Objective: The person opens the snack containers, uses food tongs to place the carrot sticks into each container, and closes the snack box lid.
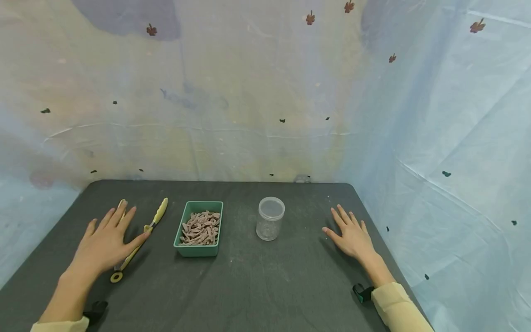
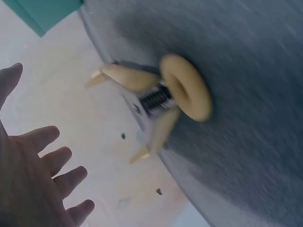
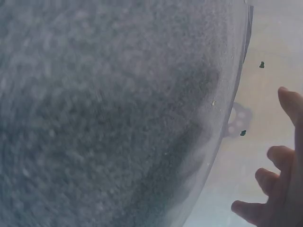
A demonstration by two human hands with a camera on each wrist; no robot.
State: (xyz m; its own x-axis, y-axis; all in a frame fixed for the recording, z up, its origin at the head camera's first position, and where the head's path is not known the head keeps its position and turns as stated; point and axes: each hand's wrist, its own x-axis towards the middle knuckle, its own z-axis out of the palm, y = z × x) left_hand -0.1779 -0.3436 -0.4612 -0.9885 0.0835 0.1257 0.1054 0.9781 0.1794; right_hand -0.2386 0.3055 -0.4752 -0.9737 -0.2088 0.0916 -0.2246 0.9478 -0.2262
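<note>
My left hand (image 1: 103, 243) hovers with spread fingers above a pair of yellow-handled tongs (image 1: 161, 211), hiding part of them. In the left wrist view the tongs (image 2: 130, 78) lie with arms apart, a spring at the joint and a ring at the near end. To the right of them, a green rectangular tray (image 1: 198, 251) holds a heap of greyish-brown strips (image 1: 201, 229), perhaps shredded meat. A clear jar (image 1: 268, 227) with a translucent lid (image 1: 271, 208) stands upright further right. My right hand (image 1: 351, 237), fingers spread and holding nothing, is over the table's right side.
The dark grey table (image 1: 249, 290) has rounded far corners. A pale patterned sheet (image 1: 232, 92) hangs behind it and along the right side. Black bands (image 1: 362, 293) sit at both wrists.
</note>
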